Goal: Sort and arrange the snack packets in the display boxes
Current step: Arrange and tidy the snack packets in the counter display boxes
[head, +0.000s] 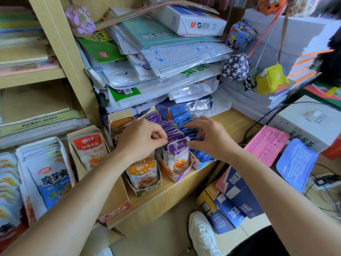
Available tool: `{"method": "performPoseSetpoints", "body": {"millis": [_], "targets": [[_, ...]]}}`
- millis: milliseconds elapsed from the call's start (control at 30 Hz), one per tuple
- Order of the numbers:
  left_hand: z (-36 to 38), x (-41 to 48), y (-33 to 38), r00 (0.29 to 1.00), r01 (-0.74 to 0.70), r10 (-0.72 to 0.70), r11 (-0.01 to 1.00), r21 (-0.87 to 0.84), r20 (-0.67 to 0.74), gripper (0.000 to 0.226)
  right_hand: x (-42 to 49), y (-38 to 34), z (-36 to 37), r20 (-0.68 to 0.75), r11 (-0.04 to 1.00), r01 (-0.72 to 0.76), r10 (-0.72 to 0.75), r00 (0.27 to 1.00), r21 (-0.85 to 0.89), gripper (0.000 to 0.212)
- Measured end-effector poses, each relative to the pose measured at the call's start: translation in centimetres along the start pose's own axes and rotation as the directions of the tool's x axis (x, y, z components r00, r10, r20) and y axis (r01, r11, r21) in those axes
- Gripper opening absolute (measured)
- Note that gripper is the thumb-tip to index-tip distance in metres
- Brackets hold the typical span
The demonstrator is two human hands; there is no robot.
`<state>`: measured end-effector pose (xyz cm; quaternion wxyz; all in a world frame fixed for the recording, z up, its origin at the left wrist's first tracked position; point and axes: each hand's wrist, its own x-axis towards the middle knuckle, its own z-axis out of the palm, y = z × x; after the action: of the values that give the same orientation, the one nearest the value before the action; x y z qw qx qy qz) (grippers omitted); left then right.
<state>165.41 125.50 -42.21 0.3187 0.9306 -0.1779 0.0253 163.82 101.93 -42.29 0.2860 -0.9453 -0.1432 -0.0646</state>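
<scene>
Three narrow display boxes stand side by side on a wooden counter: an orange-packet box [145, 189], a purple-packet box [181, 174] and a blue-packet box [202, 160]. My left hand [140, 139] pinches the top left edge of the front purple packet [178, 154]. My right hand [208, 139] pinches the same packet's top right edge, with its other fingers spread over the blue packets [180, 115]. Behind the front packet stands a row of purple packets [171, 129].
A larger box with red packets [90, 148] stands at the left, beside stacks of white and blue packets [49, 174]. A tall pile of plastic-wrapped paper goods [156, 61] rises behind the boxes. Pink paper [265, 145], a black cable [258, 122] and a blue carton [234, 193] lie right.
</scene>
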Motion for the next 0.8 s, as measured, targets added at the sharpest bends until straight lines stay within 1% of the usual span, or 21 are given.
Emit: {"method": "performPoseSetpoints", "body": {"millis": [133,233,300,333,400,433,467,533,600,700,800], "targets": [[0.1,0.0,0.3,0.999,-0.010,0.013,0.998,-0.067,0.048,0.004,0.1,-0.1,0.8,0.097,0.992,-0.027,0.014,0.995,0.126,0.021],[0.0,-0.1,0.6,0.993,-0.030,0.041,0.994,-0.102,0.113,0.003,0.3,0.0,1.3,0.140,0.988,-0.041,0.020,0.990,0.146,0.012],[-0.3,-0.1,0.5,0.994,-0.057,0.065,0.995,-0.086,0.086,0.008,0.5,0.1,1.4,0.168,0.988,-0.048,0.023,0.985,0.146,0.011],[-0.6,0.0,0.3,0.997,-0.066,0.069,0.995,-0.071,0.034,0.009,0.6,0.2,1.4,0.175,0.989,-0.049,0.024,0.984,0.140,0.013],[-1.1,0.1,-0.4,0.989,-0.083,0.083,0.997,0.005,-0.120,0.011,0.5,0.1,1.4,0.166,0.990,-0.033,0.011,0.986,0.135,0.021],[-1.2,0.2,-0.7,0.979,-0.087,0.096,0.995,0.058,-0.179,0.013,0.4,-0.1,1.3,0.147,0.990,-0.023,0.002,0.989,0.138,0.029],[-1.3,0.2,-0.9,0.974,-0.081,0.102,0.991,0.111,-0.203,0.016,0.4,-0.2,1.3,0.122,0.990,-0.014,-0.003,0.992,0.140,0.038],[-1.2,0.1,-1.1,0.978,-0.055,0.088,0.983,0.175,-0.190,0.019,0.3,-0.4,1.4,0.081,0.990,0.001,-0.012,0.997,0.139,0.053],[-1.0,0.1,-0.9,0.982,-0.039,0.065,0.988,0.148,-0.175,0.013,0.3,-0.7,1.5,0.083,0.991,0.013,-0.024,0.996,0.133,0.059],[-0.9,0.2,-0.9,0.985,-0.015,0.030,0.996,0.084,-0.171,0.004,0.3,-1.0,1.5,0.111,0.989,0.011,-0.028,0.993,0.148,0.058],[-1.0,0.4,-0.8,0.987,0.014,-0.003,0.998,0.064,-0.159,0.002,0.3,-1.0,1.5,0.119,0.979,-0.011,-0.014,0.993,0.204,0.056]]}}
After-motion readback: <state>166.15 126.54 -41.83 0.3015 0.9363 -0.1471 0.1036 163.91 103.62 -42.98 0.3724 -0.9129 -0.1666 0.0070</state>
